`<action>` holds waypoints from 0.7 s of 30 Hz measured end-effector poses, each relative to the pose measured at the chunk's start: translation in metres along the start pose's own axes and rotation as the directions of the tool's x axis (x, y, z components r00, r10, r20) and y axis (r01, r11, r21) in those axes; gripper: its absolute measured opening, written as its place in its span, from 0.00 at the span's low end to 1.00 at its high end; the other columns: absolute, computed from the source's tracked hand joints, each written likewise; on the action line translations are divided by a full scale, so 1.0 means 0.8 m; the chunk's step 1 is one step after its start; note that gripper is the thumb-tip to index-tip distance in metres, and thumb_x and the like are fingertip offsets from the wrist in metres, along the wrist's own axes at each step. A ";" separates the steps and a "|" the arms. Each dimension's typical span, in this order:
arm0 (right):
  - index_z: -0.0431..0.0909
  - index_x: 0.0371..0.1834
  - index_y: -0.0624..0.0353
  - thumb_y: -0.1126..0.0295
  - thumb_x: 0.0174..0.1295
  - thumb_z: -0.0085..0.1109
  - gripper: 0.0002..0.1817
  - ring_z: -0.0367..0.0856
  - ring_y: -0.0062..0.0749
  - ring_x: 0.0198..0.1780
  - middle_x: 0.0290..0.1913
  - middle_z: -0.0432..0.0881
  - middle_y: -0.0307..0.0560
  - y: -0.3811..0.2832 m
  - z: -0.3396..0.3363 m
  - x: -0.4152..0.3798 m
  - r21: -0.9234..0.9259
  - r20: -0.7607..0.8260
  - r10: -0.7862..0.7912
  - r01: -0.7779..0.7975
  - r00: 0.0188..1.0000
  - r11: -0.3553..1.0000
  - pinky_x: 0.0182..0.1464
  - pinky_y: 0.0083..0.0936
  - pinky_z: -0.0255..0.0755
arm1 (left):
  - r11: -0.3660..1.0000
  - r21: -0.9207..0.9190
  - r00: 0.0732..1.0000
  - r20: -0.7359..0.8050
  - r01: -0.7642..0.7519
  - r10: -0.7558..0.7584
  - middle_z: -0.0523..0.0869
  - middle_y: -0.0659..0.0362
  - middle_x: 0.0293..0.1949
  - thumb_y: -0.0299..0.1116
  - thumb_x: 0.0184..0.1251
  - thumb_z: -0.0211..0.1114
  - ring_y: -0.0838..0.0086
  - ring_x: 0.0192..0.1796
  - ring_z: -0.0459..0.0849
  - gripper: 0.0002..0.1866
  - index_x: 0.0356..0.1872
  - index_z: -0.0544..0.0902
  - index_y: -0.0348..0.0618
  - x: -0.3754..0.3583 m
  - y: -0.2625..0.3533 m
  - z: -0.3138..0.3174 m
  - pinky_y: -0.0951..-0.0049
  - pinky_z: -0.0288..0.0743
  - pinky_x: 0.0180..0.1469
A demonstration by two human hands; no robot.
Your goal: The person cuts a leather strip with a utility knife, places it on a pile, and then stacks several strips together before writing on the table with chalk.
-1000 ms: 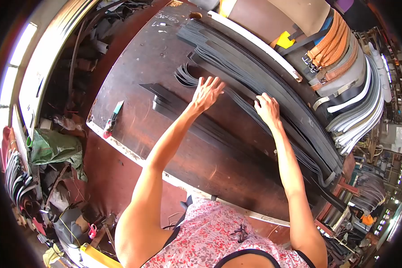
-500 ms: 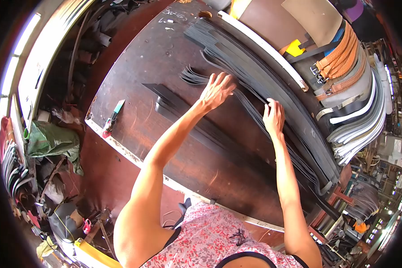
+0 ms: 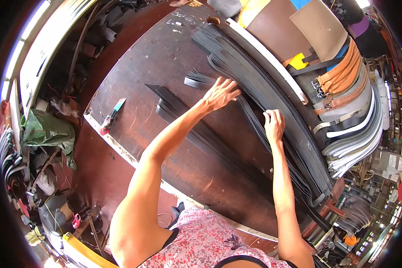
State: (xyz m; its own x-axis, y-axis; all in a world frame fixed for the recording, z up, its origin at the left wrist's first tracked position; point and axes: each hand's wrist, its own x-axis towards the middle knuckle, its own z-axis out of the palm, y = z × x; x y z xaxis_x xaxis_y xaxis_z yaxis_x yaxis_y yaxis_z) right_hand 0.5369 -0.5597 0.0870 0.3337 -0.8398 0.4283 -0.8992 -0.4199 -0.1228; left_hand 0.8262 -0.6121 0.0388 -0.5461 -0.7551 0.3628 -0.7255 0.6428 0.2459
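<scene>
Long dark strips lie in bundles on the brown table (image 3: 134,76). My left hand (image 3: 222,93) is closed round the upper part of a loose bundle of dark strips (image 3: 253,117), whose ends (image 3: 198,80) stick out to its left. Farther right, my right hand (image 3: 274,124) has its fingers bent together at the edge of the strips; what they pinch is too small to make out. Beyond both hands runs a wide stack of dark strips (image 3: 259,73). Another group of dark strips (image 3: 183,109) lies nearer my body, touched by neither hand.
A cutter with a teal blade (image 3: 116,111) lies at the table's left. Behind the wide stack is a white bar (image 3: 268,58). Orange braided belts (image 3: 344,71) and white strips (image 3: 355,147) hang at the right. A green sack (image 3: 49,131) is at far left.
The strip ends beside my left hand were fanned out and now lie closer together. Both hands appear slightly lower in view, and the camera view has shifted a little.
</scene>
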 end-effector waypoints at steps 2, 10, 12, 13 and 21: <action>0.79 0.41 0.53 0.67 0.67 0.65 0.06 0.81 0.41 0.43 0.39 0.79 0.42 -0.001 0.001 -0.003 -0.010 -0.003 0.001 -0.001 1.000 1.000 0.48 0.37 0.73 | 1.000 -0.013 1.000 0.012 0.005 -0.005 0.76 0.55 0.60 0.47 0.71 0.61 0.61 0.66 0.72 0.20 0.60 0.81 0.54 0.000 -0.001 -0.002 0.47 0.62 0.69; 0.82 0.45 0.53 0.68 0.68 0.64 0.06 0.81 0.40 0.44 0.41 0.80 0.41 -0.001 0.000 -0.008 -0.017 -0.031 -0.002 0.002 1.000 1.000 0.49 0.37 0.74 | 0.999 -0.002 0.987 -0.154 -0.049 0.048 0.74 0.58 0.67 0.44 0.64 0.68 0.62 0.74 0.68 0.19 0.55 0.84 0.54 0.000 0.004 -0.017 0.43 0.55 0.76; 0.84 0.45 0.51 0.69 0.67 0.65 0.06 0.81 0.40 0.44 0.41 0.80 0.41 -0.004 -0.002 -0.009 -0.003 -0.039 0.012 -0.012 0.999 1.000 0.48 0.37 0.75 | 0.998 -0.006 0.987 -0.149 -0.059 0.057 0.72 0.58 0.70 0.44 0.64 0.68 0.63 0.76 0.66 0.19 0.55 0.84 0.54 0.001 0.001 -0.012 0.40 0.52 0.78; 0.84 0.45 0.51 0.69 0.67 0.65 0.06 0.81 0.40 0.44 0.41 0.80 0.41 -0.005 -0.003 -0.009 -0.003 -0.039 0.011 -0.011 0.999 1.000 0.48 0.37 0.75 | 0.998 -0.011 0.988 -0.143 -0.068 0.066 0.71 0.59 0.73 0.43 0.65 0.68 0.64 0.78 0.63 0.18 0.54 0.84 0.53 0.001 -0.001 -0.009 0.38 0.49 0.79; 0.85 0.44 0.51 0.72 0.64 0.68 0.07 0.81 0.39 0.43 0.40 0.80 0.40 -0.006 -0.004 -0.011 0.064 -0.054 0.010 -0.007 0.999 0.998 0.48 0.37 0.74 | 0.991 0.042 0.986 -0.101 -0.129 0.133 0.67 0.63 0.78 0.44 0.69 0.64 0.68 0.81 0.61 0.21 0.63 0.78 0.62 0.018 -0.016 -0.004 0.33 0.42 0.80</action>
State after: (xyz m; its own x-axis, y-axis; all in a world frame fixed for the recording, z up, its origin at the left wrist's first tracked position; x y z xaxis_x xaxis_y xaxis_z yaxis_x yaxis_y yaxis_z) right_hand 0.5376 -0.5492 0.0867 0.3089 -0.8243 0.4745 -0.8814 -0.4356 -0.1829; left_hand 0.8294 -0.6309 0.0436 -0.5924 -0.6461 0.4813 -0.6661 0.7288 0.1586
